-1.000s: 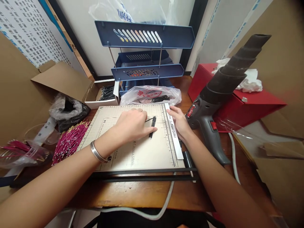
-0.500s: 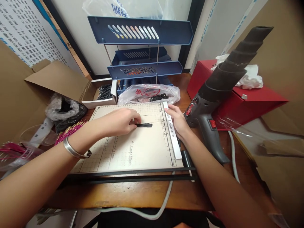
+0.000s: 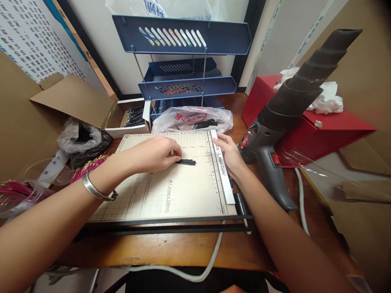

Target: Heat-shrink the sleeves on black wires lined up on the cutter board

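A cream paper cutter (image 3: 195, 195) with printed grid lines lies on the wooden desk. Over its middle, my left hand (image 3: 159, 154) is closed, thumb and fingers pinching a small bundle of thin black wires (image 3: 187, 162). Their loose ends point right toward the cutter's white guard strip (image 3: 224, 179); the other ends are hidden in the hand. At the cutter's right edge is my right hand (image 3: 229, 155), its thumb on the strip's far end and its fingers curled over the outer side. What lies under those fingers is partly hidden.
A grey heat gun (image 3: 269, 138) stands close at the right, before a red box (image 3: 339, 134). Behind the cutter are a clear bag (image 3: 171, 122), a blue rack (image 3: 189, 87) and a box of black wires (image 3: 134, 117). Magenta wires (image 3: 88, 167) lie left.
The black bundle's free ends have tilted slightly downward in my left hand. Both hands stay in nearly the same place; the view has shifted a little.
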A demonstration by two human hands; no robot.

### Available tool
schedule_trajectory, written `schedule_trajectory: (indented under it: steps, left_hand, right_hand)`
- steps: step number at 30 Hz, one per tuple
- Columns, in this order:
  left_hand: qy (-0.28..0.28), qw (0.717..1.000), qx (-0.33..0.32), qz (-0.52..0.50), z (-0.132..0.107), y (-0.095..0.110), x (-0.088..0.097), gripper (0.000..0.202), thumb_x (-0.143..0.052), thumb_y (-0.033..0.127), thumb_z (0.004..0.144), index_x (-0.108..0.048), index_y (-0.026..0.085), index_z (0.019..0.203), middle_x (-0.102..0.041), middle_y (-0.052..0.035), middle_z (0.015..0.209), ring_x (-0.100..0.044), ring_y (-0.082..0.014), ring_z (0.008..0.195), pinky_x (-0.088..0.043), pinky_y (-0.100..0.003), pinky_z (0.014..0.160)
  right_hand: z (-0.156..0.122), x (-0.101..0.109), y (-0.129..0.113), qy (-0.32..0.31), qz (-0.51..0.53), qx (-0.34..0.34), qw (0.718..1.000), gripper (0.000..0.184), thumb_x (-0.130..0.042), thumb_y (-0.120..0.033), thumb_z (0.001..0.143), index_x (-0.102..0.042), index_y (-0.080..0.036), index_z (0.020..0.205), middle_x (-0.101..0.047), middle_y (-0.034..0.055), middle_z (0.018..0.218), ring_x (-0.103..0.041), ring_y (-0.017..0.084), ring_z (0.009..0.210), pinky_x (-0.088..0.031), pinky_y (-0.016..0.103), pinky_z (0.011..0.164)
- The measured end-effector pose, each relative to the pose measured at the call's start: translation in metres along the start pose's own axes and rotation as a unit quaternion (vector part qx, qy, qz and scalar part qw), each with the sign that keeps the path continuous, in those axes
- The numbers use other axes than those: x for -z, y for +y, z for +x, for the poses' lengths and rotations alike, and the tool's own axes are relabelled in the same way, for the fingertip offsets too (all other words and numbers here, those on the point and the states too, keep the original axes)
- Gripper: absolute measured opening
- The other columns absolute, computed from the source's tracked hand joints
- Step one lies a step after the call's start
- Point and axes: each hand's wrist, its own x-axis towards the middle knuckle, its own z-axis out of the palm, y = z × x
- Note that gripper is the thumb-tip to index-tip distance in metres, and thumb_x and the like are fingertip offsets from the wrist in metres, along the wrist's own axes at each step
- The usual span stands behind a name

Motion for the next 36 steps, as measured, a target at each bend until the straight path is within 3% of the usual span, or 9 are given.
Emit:
schedule_trajectory:
  steps: [5,16,18,20,22,24,26,31,36]
  left_hand:
    - [0.002,1.0,0.006,-0.013,0.007,-0.002,0.001,0.022,-0.063,0.023,0.095,-0.085,0.022,0.098,-0.084,-0.0047,0.097,-0.072,-0.0208,0.081,-0.048,-0.031,0.078]
    - [-0.013,0.999,-0.007,-0.039,0.009,-0.008,0.005,0.021,-0.062,0.024,0.095,-0.082,0.021,0.091,-0.081,-0.0043,0.088,-0.069,-0.0189,0.074,-0.045,-0.029,0.069]
    - [0.033,0.997,-0.014,-0.075,0.007,-0.008,0.002,0.021,-0.061,0.028,0.098,-0.08,0.02,0.094,-0.082,-0.0059,0.094,-0.071,-0.02,0.081,-0.049,-0.029,0.074]
    - [0.115,0.984,-0.033,-0.13,0.002,-0.007,-0.003,0.024,-0.06,0.035,0.101,-0.077,0.019,0.096,-0.081,-0.007,0.098,-0.072,-0.0206,0.088,-0.053,-0.03,0.079]
    - [0.209,0.959,-0.062,-0.18,-0.003,-0.004,-0.011,0.026,-0.061,0.039,0.103,-0.074,0.018,0.096,-0.08,-0.0072,0.099,-0.072,-0.0203,0.091,-0.055,-0.03,0.08]
    - [0.283,0.932,-0.096,-0.206,-0.008,0.001,-0.018,0.022,-0.064,0.037,0.103,-0.074,0.018,0.096,-0.079,-0.0068,0.098,-0.071,-0.0194,0.092,-0.055,-0.029,0.081]
    - [0.331,0.91,-0.131,-0.212,-0.011,0.006,-0.023,0.018,-0.065,0.032,0.104,-0.073,0.019,0.095,-0.079,-0.0062,0.096,-0.071,-0.0183,0.09,-0.057,-0.029,0.083]
    - [0.372,0.886,-0.196,-0.195,-0.013,0.011,-0.031,0.016,-0.066,0.027,0.107,-0.072,0.021,0.094,-0.08,-0.0062,0.092,-0.073,-0.018,0.087,-0.059,-0.031,0.084]
    - [0.373,0.888,-0.198,-0.184,-0.011,0.009,-0.038,0.018,-0.064,0.031,0.109,-0.075,0.021,0.099,-0.083,-0.0079,0.095,-0.076,-0.0195,0.09,-0.061,-0.034,0.086]
  right_hand:
    - [0.0,0.0,-0.001,0.008,0.011,-0.01,1.0,0.048,-0.088,-0.039,0.07,-0.064,-0.027,0.11,-0.079,0.0032,0.122,-0.071,0.031,0.134,-0.053,0.05,0.121]
    - [0.001,0.002,0.0,0.018,-0.035,0.011,0.999,0.048,-0.086,-0.044,0.073,-0.063,-0.028,0.111,-0.076,0.0072,0.126,-0.069,0.032,0.133,-0.053,0.054,0.12]
    - [-0.006,0.0,-0.006,0.051,-0.105,0.081,0.99,0.045,-0.086,-0.043,0.075,-0.065,-0.027,0.112,-0.073,0.0093,0.132,-0.066,0.033,0.137,-0.047,0.056,0.126]
    - [-0.02,-0.003,-0.018,0.06,-0.205,0.212,0.954,0.04,-0.085,-0.038,0.079,-0.069,-0.027,0.114,-0.072,0.01,0.137,-0.063,0.032,0.138,-0.043,0.055,0.129]
    - [-0.037,-0.008,-0.032,-0.01,-0.262,0.29,0.92,0.028,-0.083,-0.031,0.081,-0.074,-0.027,0.108,-0.076,0.0089,0.127,-0.069,0.03,0.126,-0.05,0.053,0.12]
    - [-0.053,-0.016,-0.044,-0.139,-0.265,0.276,0.913,0.022,-0.084,-0.031,0.084,-0.077,-0.027,0.104,-0.081,0.0055,0.112,-0.076,0.027,0.107,-0.06,0.048,0.104]
    - [-0.064,-0.023,-0.052,-0.18,-0.257,0.281,0.907,0.018,-0.086,-0.031,0.084,-0.079,-0.027,0.1,-0.083,0.0029,0.102,-0.077,0.023,0.093,-0.063,0.043,0.092]
    - [-0.073,-0.031,-0.056,-0.163,-0.251,0.342,0.891,0.003,-0.084,-0.028,0.09,-0.083,-0.027,0.088,-0.084,0.0019,0.088,-0.077,0.02,0.081,-0.063,0.035,0.077]
    - [-0.072,-0.029,-0.056,-0.163,-0.281,0.397,0.858,0.007,-0.081,-0.024,0.093,-0.084,-0.029,0.088,-0.086,0.0022,0.089,-0.079,0.022,0.083,-0.064,0.038,0.081]
